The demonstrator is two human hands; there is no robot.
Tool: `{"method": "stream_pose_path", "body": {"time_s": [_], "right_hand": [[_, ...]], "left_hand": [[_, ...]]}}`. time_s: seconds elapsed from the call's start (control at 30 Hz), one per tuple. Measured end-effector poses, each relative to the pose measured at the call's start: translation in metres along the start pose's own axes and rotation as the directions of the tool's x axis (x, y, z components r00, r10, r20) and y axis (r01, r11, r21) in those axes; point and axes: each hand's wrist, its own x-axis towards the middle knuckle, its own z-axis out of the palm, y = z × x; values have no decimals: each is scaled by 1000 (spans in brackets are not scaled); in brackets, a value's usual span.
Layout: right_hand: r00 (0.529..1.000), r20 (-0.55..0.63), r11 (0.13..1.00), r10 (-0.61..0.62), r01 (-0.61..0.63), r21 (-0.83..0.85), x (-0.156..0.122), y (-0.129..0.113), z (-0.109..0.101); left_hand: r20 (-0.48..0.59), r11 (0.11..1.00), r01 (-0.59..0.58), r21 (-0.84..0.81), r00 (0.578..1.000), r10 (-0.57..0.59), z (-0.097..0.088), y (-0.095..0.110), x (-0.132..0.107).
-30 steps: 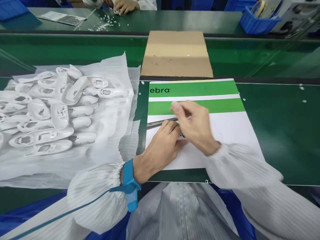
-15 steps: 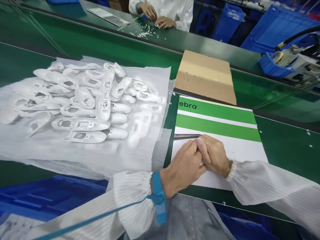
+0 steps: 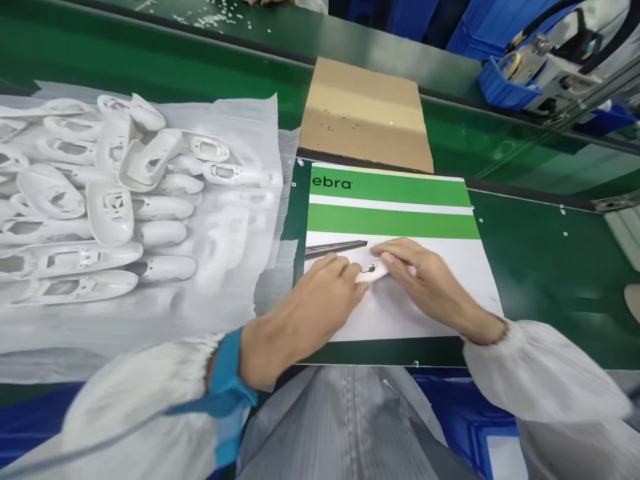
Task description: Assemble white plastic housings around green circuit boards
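Note:
Both my hands meet over a green and white printed sheet on the green table. My left hand has its fingers curled, and their tips pinch a small white part with a tiny dark piece on it. From the right, my right hand pinches the same part between thumb and fingers. Dark tweezers lie on the sheet just above my left fingers, untouched. A blue strap circles my left wrist.
A pile of several white plastic housings lies on white foam wrap at the left. A brown cardboard piece sits behind the sheet. Blue bins and a machine stand at the far right. Small white bits lie on the far table.
The view has swung back over the sheet. My hands were pressed together; now the fingertips are slightly apart, with the small white part showing between them.

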Motion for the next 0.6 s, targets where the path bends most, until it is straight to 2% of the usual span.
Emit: {"method": "stream_pose_path", "body": {"time_s": [0.07, 0.13, 0.3, 0.43, 0.53, 0.6], "right_hand": [[1000, -8, 1000, 27, -27, 11, -16, 4, -10], [999, -21, 999, 37, -37, -8, -30, 8, -13], [996, -71, 999, 47, -48, -6, -43, 15, -3], [995, -91, 999, 26, -28, -18, -44, 17, 3], [994, -94, 984, -54, 37, -172, -45, 16, 8], [984, -113, 943, -135, 93, -318, -48, 13, 13]], "left_hand": [[-14, 988, 46, -149, 999, -49, -4, -3, -1], [-5, 972, 82, -222, 996, -85, -4, -2, -2], [21, 957, 160, -241, 987, -160, 0, 5, -8], [1, 963, 158, -218, 987, -161, 2, 8, -8], [-49, 982, 123, -147, 990, -131, 9, 13, -3], [-66, 992, 88, -93, 993, -95, 16, 16, 1]]}}
